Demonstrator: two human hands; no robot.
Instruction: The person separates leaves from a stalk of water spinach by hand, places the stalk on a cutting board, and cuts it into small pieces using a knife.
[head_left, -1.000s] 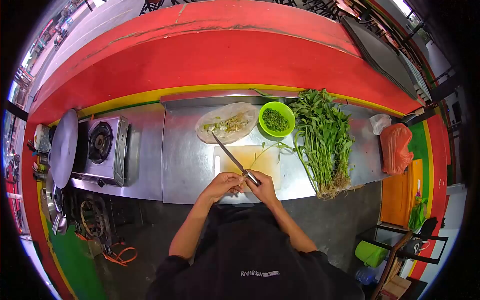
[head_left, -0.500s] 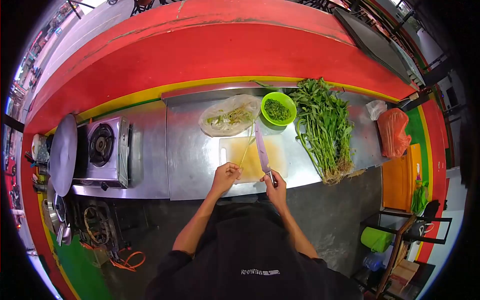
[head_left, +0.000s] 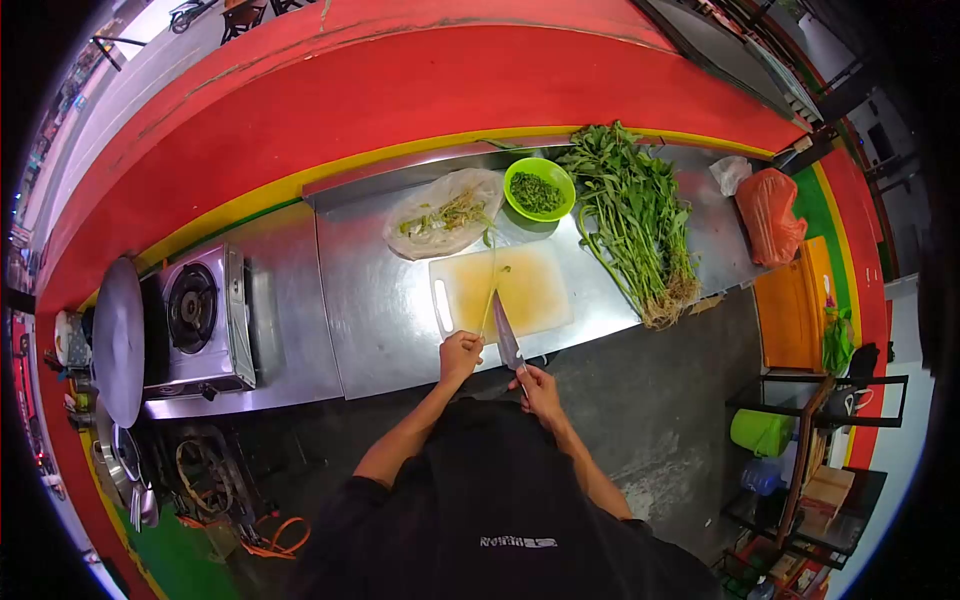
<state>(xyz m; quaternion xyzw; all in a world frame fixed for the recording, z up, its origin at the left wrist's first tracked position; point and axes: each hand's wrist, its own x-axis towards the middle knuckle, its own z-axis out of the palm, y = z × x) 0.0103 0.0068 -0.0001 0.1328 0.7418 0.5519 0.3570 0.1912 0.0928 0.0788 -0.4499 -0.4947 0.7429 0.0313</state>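
Pinched in the fingers of my left hand [head_left: 461,356] is a thin green stalk [head_left: 490,292], which runs up over the white cutting board [head_left: 545,312]. My right hand [head_left: 540,390] grips a kitchen knife [head_left: 506,335] by its handle. The blade points away from me, its tip close beside the stalk over the board. A small green scrap [head_left: 506,269] lies on the board's yellowed surface. Behind the board are a clear plastic bag [head_left: 474,184] with stem scraps on it and a lime-green bowl [head_left: 568,188] of chopped greens [head_left: 535,193].
A large bunch of leafy greens with roots [head_left: 637,220] lies right of the bowl on the steel counter [head_left: 370,330]. Farther right sits an orange plastic bag [head_left: 772,215]. To the left stand a gas stove [head_left: 205,320] and a big round pan [head_left: 120,340]. A red wall [head_left: 400,110] borders the back.
The knife has come back toward me, its tip now lower and tilted left at the stalk. A green scrap now shows on the board. My view has shifted slightly.
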